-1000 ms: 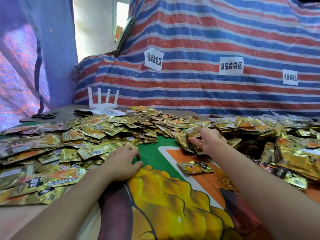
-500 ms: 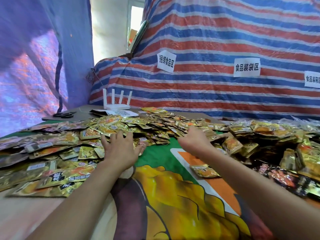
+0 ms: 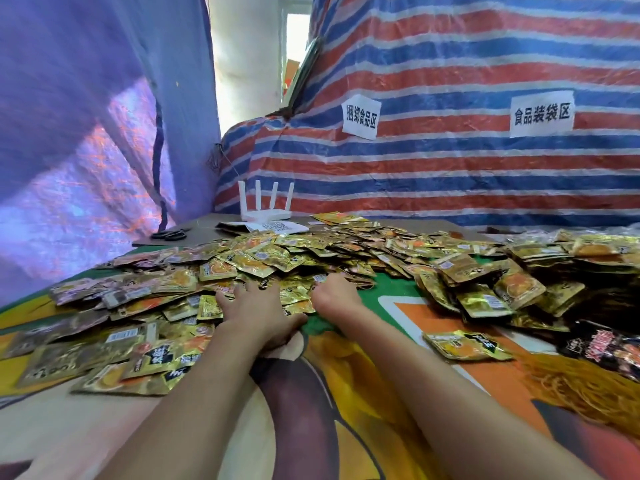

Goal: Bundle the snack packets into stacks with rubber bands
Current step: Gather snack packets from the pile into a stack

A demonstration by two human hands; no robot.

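My left hand (image 3: 251, 306) lies flat, fingers spread, on the packets (image 3: 277, 258) at the tabletop's (image 3: 349, 403) middle; my right hand (image 3: 332, 294) sits just beside it, fingers hidden, grip impossible to tell.

The fingers of the right hand (image 3: 334, 294) are buried in the heap of snack packets (image 3: 277, 258), so a grip cannot be confirmed. Right of that hand, the rubber bands (image 3: 588, 386) and dark packets (image 3: 609, 351) are cut off by the frame edge.

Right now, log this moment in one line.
phase: gathering | left hand: flat on packet pile | right hand: at pile edge, fingers hidden | rubber bands: untouched, right side
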